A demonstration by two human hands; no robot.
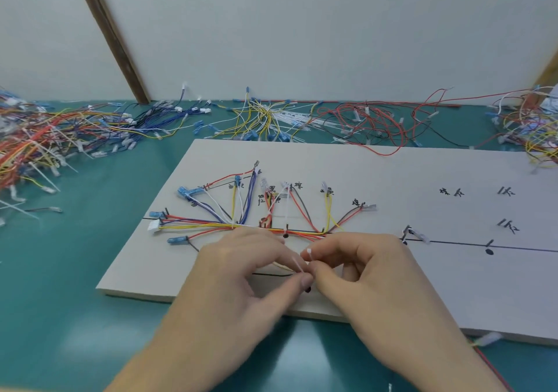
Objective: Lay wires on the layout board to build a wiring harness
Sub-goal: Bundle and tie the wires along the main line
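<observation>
Hands meet at six o'clock on the board (377, 174), both working one white cable tie (303, 263). The left hand (241, 266) pinches the tie's thin tail between thumb and forefinger; the right hand (362, 264) pinches the head end, whose small square block pokes up just above the fingertips. Neither hand is free, and both have fingers curled tight on that strip.

And the tie looks featherweight, springy plastic, smooth enough to slip, so a fingertip pinch close to the ends seems the right hold; grip further along and it would likely bow away.

Just beyond the knuckles, at twelve o'clock from them, the harness (241, 225) runs along the drawn black line: red, yellow, orange, white and blue wires gathered into a trunk, branches fanning up to handwritten labels and out at nine o'clock to blue terminals (188, 192) and a white connector (153, 226). Those wires read as soft and limp, held in line only by the pins (287, 229) standing in the board, so any tug should be gentle and made near the trunk, not at the crimped ends.

Whether the tie already loops the bundle I cannot tell; the fingers hide it.

Spare wires (265, 116) lie heaped at twelve o'clock on the green mat (99, 240), with a bigger tangle (39, 141) at ten.
</observation>
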